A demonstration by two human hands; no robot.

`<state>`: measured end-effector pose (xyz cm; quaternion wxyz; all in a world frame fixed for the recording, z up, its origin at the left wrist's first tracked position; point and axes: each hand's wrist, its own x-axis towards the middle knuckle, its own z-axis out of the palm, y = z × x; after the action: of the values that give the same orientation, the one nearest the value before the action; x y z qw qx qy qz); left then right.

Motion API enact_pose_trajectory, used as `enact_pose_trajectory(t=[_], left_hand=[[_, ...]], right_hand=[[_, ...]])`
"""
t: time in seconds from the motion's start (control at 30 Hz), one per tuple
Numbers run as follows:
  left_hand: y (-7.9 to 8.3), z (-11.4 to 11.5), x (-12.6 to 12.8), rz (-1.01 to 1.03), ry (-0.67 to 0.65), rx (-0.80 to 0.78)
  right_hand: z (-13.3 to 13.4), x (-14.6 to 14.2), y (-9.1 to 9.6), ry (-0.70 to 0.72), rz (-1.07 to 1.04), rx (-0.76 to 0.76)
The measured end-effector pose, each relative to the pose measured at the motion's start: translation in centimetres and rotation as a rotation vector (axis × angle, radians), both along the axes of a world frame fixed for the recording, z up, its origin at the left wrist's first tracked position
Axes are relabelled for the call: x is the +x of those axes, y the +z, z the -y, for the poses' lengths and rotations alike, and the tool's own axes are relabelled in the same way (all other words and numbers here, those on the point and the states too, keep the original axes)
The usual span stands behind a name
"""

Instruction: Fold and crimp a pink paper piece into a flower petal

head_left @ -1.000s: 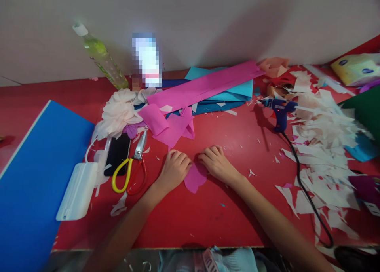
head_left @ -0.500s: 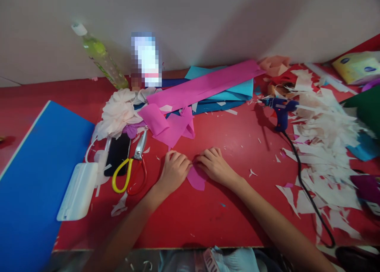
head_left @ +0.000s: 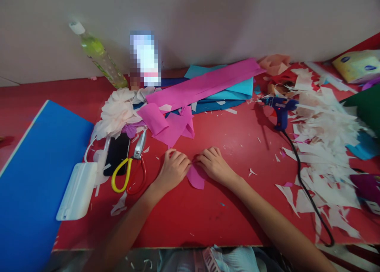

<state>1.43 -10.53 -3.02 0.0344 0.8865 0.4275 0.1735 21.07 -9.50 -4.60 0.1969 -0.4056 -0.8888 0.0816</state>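
A small pink crepe paper piece (head_left: 196,177) with a rounded lower end lies between my hands, low over the red table (head_left: 225,220). My left hand (head_left: 175,167) pinches its upper left edge, fingers curled. From the other side my right hand (head_left: 214,164) grips the upper right edge, fingertips close to those of the left. Both hands partly hide the paper's top. Just beyond my left hand lie larger pink paper pieces (head_left: 172,131). Scissors (head_left: 137,149) with one yellow and one red handle rest to the left.
At left are a blue board (head_left: 44,153), a white device (head_left: 77,193), a black phone (head_left: 117,153), a pale paper flower (head_left: 117,109) and a leaning bottle (head_left: 99,56). Folded pink paper (head_left: 204,84) lies behind. On the right, a corded glue gun (head_left: 280,109) stands beside white scraps (head_left: 329,145).
Hardly anything differs. Both hands keep their pinch on the pink paper, and the whole view has shifted very slightly.
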Motion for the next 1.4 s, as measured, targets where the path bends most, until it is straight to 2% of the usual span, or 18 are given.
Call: enact_pose_trajectory(t=[0.4, 1.2, 1.4], left_hand=[[-0.4, 0.1, 0.1, 0.007, 0.002, 0.067], [-0.4, 0.1, 0.2, 0.016, 0.013, 0.069], [-0.3, 0.2, 0.2, 0.017, 0.020, 0.050]], right_hand=[[-0.3, 0.6, -0.1, 0.036, -0.015, 0.115], [-1.0, 2.4, 0.5, 0.019, 0.058, 0.069], [-0.9, 2.4, 0.2, 0.028, -0.005, 0.047]])
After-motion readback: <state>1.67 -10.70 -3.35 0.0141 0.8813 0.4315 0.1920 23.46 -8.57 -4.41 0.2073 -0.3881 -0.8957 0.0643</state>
